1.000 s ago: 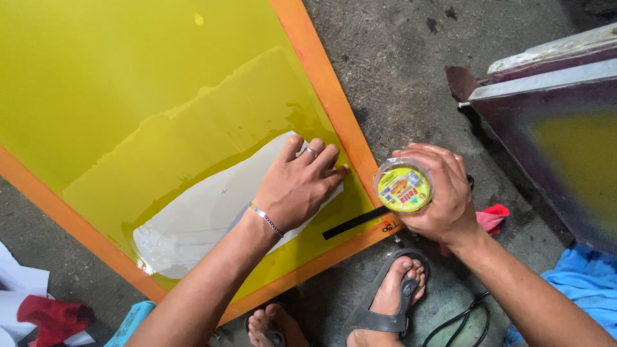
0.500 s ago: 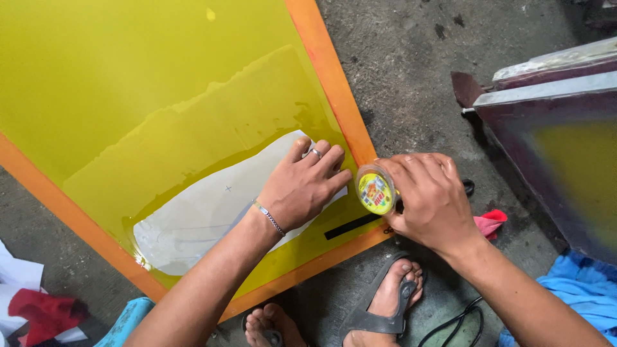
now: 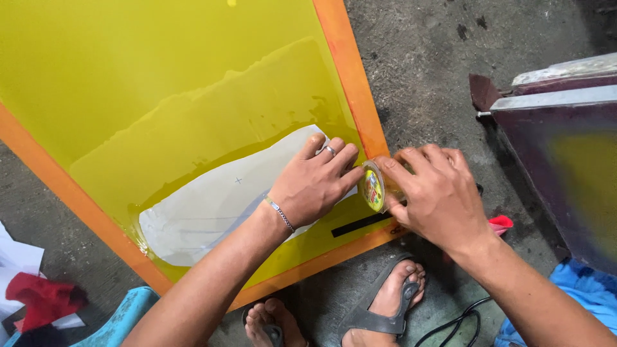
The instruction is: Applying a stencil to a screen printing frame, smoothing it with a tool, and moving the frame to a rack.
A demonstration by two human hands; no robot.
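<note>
Seen from above my head: my left hand (image 3: 315, 186) lies flat, fingers spread and gripping nothing, pressing a pale sheet (image 3: 205, 212) onto the yellow mesh of a big orange-framed screen (image 3: 350, 77) that rests on the concrete floor (image 3: 424, 71). My right hand (image 3: 437, 193) is curled around a roll of tape (image 3: 373, 187), held on edge at the frame's inner right border, just beside my left fingertips and at the sheet's right end. A short black strip (image 3: 360, 225) sits on the mesh just below the roll. A ring and a wrist chain show on my left hand. My sandalled feet (image 3: 385, 302) stand at the screen's near edge. A second, darker screen (image 3: 565, 167) leans at right, with blue cloth (image 3: 578, 295) beneath it and a red rag (image 3: 42, 299) at far left.
</note>
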